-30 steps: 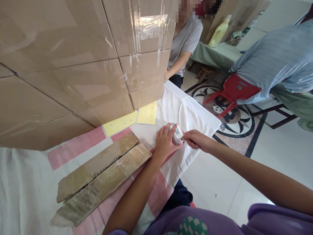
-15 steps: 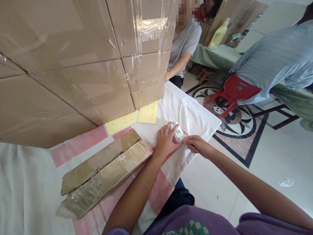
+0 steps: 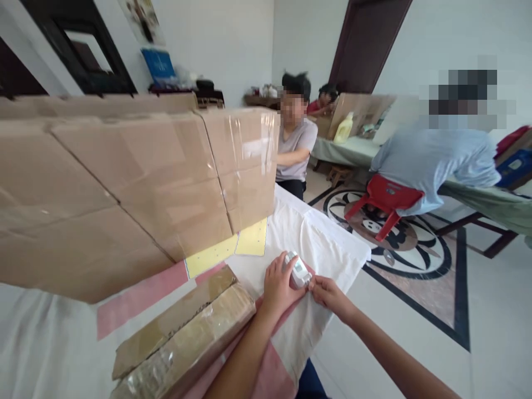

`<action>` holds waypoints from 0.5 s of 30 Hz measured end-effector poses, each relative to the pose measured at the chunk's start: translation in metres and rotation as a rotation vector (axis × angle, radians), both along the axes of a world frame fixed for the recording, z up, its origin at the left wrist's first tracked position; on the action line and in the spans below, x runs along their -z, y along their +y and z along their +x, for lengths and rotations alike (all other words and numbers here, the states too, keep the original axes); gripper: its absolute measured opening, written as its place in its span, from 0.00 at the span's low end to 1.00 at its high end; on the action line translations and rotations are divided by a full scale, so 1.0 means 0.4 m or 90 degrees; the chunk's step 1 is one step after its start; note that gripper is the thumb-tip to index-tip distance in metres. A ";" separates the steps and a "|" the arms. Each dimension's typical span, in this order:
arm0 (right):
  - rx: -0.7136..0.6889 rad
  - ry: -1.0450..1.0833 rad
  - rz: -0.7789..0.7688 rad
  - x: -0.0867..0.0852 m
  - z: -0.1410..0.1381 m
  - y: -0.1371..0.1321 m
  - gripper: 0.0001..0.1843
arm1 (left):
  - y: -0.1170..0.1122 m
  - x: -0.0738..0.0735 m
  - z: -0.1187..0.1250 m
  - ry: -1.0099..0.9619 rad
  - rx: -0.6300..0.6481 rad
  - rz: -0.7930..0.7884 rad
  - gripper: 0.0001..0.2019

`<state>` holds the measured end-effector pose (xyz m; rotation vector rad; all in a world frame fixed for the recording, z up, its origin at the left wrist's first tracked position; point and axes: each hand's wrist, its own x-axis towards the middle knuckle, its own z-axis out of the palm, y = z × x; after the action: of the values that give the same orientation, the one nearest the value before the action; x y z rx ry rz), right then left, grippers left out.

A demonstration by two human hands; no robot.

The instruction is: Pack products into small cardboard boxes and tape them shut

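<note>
My left hand (image 3: 279,284) is wrapped round a small white and grey device (image 3: 298,271) and holds it down on a white cloth (image 3: 316,244) near the table's right corner. My right hand (image 3: 330,295) pinches at the device's near end, fingers pressed together. The cloth lies over a pink and white table cover (image 3: 137,296).
A tall stack of taped cardboard boxes (image 3: 137,183) fills the left. Flat taped cardboard pieces (image 3: 187,332) lie near me. Yellow sheets (image 3: 233,248) sit by the boxes. One person in grey (image 3: 296,149) sits behind; another in blue (image 3: 432,160) sits on a red stool (image 3: 384,202).
The camera has tilted upward, so the room's far wall and doors now show. Both hands stay on the device in the same grip.
</note>
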<state>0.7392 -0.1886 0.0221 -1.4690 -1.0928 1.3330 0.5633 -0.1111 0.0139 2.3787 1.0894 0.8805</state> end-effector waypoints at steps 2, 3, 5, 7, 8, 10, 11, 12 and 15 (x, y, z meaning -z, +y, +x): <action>0.002 -0.011 0.015 -0.007 -0.005 0.005 0.29 | 0.002 -0.003 0.003 -0.010 0.004 0.000 0.42; 0.001 -0.024 0.023 -0.012 -0.010 0.005 0.29 | 0.002 -0.005 0.003 -0.015 0.003 -0.002 0.42; -0.010 -0.067 0.056 -0.020 -0.023 -0.003 0.30 | -0.003 -0.007 0.004 -0.022 -0.011 -0.010 0.42; -0.007 -0.109 0.092 -0.024 -0.035 -0.017 0.32 | -0.011 -0.003 0.005 -0.016 -0.020 -0.024 0.43; 0.005 -0.116 0.102 -0.024 -0.038 -0.023 0.34 | -0.015 0.002 0.006 -0.007 -0.017 -0.035 0.45; 0.031 -0.097 0.085 -0.025 -0.038 -0.031 0.37 | -0.023 0.009 0.010 0.003 -0.004 -0.059 0.49; 0.037 -0.089 0.086 -0.030 -0.035 -0.032 0.38 | -0.028 0.010 0.011 -0.009 -0.002 -0.064 0.50; 0.035 -0.091 0.096 -0.038 -0.033 -0.032 0.37 | -0.036 0.007 0.011 -0.035 -0.002 -0.061 0.47; 0.018 -0.156 0.175 -0.095 -0.050 -0.033 0.33 | -0.086 -0.027 -0.010 -0.187 -0.005 -0.019 0.29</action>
<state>0.7192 -0.2019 0.0603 -1.4585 -1.3472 0.9553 0.5594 -0.1457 0.0246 2.1363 0.9864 1.1639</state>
